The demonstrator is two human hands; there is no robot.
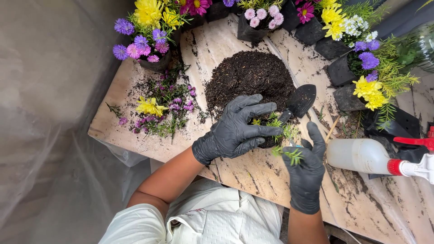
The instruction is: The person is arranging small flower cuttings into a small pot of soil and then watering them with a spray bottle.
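Note:
My left hand (239,124), in a black glove, rests with spread fingers over a small dark pot of soil (270,131) holding green sprigs. My right hand (307,167), also gloved in black, pinches a small green sprig (293,156) just beside the pot. A black hand trowel (299,101) lies with its blade pointing away, right behind the pot. A heap of dark potting soil (251,74) sits on the wooden board (149,144) beyond my left hand.
Cut yellow and purple flowers (158,106) lie loose at the board's left. Black pots of flowers (149,27) line the far edge and right side (361,63). A white spray bottle (366,156) with red trigger lies at right. Plastic sheeting hangs left.

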